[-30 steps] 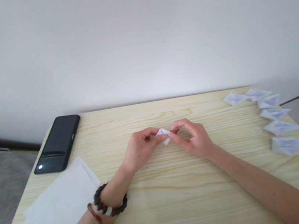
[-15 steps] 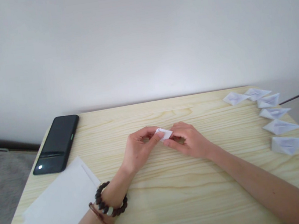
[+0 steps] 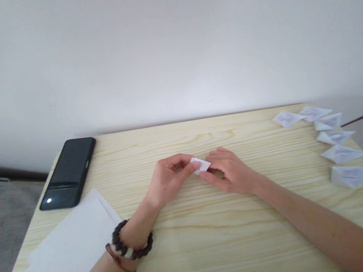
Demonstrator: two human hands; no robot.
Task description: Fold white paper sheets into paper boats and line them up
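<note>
A small folded piece of white paper (image 3: 203,165) is held over the middle of the table. My left hand (image 3: 172,178) pinches it, thumb on top and fingers behind. From the other side my right hand (image 3: 228,170) has thumb and fingers closed at the paper's right corner. The fingertips partly hide the paper's edges. Several folded white paper boats (image 3: 352,175) stand in a curved row at the right side of the table.
A black phone (image 3: 68,174) lies at the table's far left. In front of it are white paper sheets (image 3: 66,255), partly under my left forearm. The wooden table (image 3: 197,250) meets a pale wall (image 3: 169,47) at the back.
Both hands keep their hold on the folded paper, with only a slight shift of the fingers. The view has moved very slightly.
</note>
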